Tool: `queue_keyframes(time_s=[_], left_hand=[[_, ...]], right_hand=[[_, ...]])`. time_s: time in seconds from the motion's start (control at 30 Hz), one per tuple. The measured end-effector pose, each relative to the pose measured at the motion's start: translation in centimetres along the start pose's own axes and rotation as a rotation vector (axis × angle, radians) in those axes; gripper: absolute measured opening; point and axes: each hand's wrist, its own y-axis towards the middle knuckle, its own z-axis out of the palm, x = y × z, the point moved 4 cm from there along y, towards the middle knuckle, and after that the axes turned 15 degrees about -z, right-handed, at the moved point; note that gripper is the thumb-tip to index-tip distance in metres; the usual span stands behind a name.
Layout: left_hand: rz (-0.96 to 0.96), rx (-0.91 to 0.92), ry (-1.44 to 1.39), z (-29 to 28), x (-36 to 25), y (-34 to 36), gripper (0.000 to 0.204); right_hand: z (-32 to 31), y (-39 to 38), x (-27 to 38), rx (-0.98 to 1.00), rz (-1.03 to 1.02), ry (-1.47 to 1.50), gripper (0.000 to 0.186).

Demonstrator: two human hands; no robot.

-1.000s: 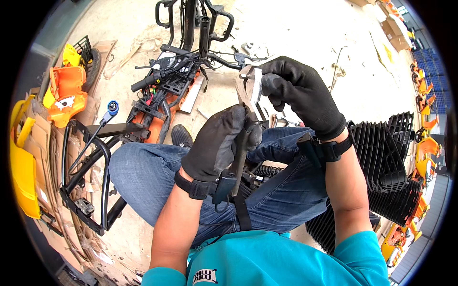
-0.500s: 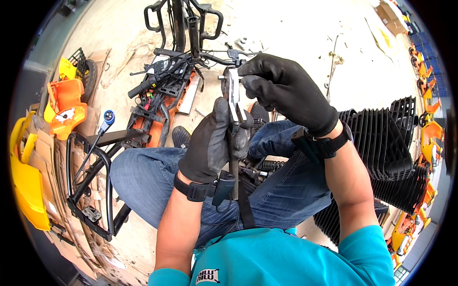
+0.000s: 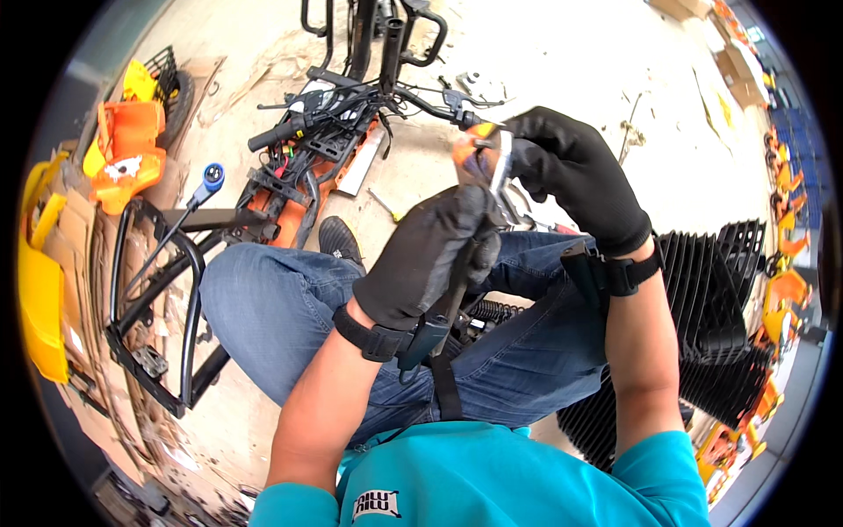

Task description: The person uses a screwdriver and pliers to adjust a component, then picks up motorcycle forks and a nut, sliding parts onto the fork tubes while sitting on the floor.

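My left hand (image 3: pixel 426 255), in a black glove, is closed around the dark stem of a metal part (image 3: pixel 503 165). The part has a pale metal edge and a rounded, blurred side with orange and dark patches; its exact kind cannot be made out. From under the palm the stem runs down toward my lap. My right hand (image 3: pixel 584 176), also gloved in black, has its fingers bent and pinched against the upper right edge of the part. Its fingertips partly hide that edge. Both hands are above my bent, jeans-clad legs (image 3: pixel 272 325).
Ahead on the left lies a black and orange vehicle frame (image 3: pixel 294 206) with handlebars and tangled cables. A bare black tube frame (image 3: pixel 189 329) and a blue-headed plug (image 3: pixel 212 176) are at left. Black ribbed crates (image 3: pixel 702 290) stack at right. Orange and yellow panels (image 3: pixel 130 154) lie far left.
My hands and the held part have shifted right in view, and the part has turned to show its orange-patched side. The view itself has shifted too.
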Motion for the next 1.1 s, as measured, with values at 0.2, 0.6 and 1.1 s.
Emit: queue_keyframes(time_s=[0.2,0.6,1.1], left_hand=[[0.043,-0.062,0.116,0.8,-0.7,-0.7,0.036],[0.214,-0.168,0.444,0.1,-0.6,-0.5,0.030],[0.067,-0.187,0.155,-0.2,-1.1,-0.9,0.057]], right_hand=[[-0.1,-0.2,-0.6,0.028,0.042,0.208,0.025],[-0.2,-0.7,-1.7,-0.027,0.063,0.335,0.034],[1.2,0.6,-1.0,0.038,0.079,0.234,0.023]])
